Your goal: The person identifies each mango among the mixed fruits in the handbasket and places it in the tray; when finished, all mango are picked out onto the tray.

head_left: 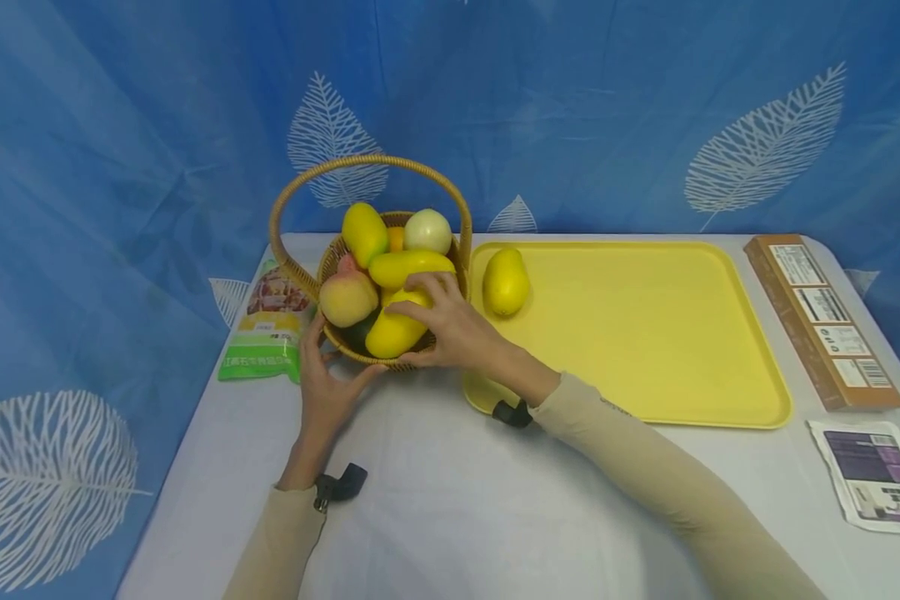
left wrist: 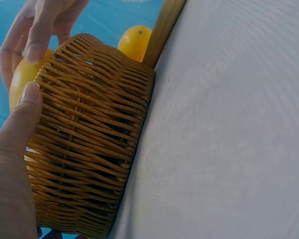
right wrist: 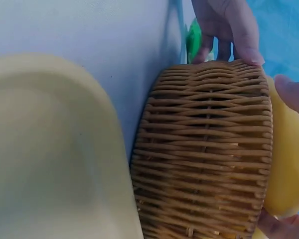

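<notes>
a person's right hand [head_left: 461,329] grips a yellow mango [head_left: 392,335] in a wicker basket [left wrist: 94,134] of fruit [head_left: 348,298], the left hand [head_left: 326,392] holding the basket's near side. a second mango [head_left: 506,282] lies on the yellow tray [head_left: 637,333].

Head view looks down; close wrist views share the basket [left wrist: 89,139].

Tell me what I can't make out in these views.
Head view: orange fruit, partly hidden by white fruit.
Head view: dark shape, identity unclear, partly covered by peach and front yellow fruit.
Head view: part of front yellow fruit, behind right grip.
Head view: box labels, print too small.
Left wrist view: contents of basket, mostly hidden by its wall.
</notes>
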`<state>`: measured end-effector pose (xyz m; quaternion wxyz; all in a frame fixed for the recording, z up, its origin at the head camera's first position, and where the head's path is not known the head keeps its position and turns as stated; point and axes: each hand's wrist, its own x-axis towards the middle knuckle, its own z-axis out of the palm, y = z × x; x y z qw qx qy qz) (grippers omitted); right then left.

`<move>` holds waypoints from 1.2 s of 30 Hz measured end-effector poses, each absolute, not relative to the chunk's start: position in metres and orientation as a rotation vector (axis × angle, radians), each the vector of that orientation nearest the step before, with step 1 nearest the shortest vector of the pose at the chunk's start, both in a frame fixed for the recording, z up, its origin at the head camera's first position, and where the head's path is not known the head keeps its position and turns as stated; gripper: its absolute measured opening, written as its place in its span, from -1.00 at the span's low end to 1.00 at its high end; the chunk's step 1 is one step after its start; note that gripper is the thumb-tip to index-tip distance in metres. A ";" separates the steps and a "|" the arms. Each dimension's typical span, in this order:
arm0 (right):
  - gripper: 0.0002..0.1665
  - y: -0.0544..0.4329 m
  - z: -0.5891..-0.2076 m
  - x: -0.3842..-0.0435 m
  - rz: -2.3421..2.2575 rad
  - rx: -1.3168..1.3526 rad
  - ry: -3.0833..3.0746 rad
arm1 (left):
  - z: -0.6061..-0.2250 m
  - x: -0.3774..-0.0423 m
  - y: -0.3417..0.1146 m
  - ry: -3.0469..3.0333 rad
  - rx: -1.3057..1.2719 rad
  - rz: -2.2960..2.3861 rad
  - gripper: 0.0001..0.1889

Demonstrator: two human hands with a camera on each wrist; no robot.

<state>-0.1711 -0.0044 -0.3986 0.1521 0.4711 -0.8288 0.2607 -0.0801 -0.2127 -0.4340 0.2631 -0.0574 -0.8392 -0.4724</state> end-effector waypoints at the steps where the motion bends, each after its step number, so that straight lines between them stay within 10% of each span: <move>1: -0.27 -0.005 -0.399 -0.171 0.752 1.347 -2.375 | -0.434 -0.080 -0.213 -2.274 -0.153 -1.274 0.12; 36: -0.46 0.001 -0.406 -0.190 1.036 1.337 -2.237 | -0.436 -0.084 -0.216 -2.283 -0.132 -1.307 0.13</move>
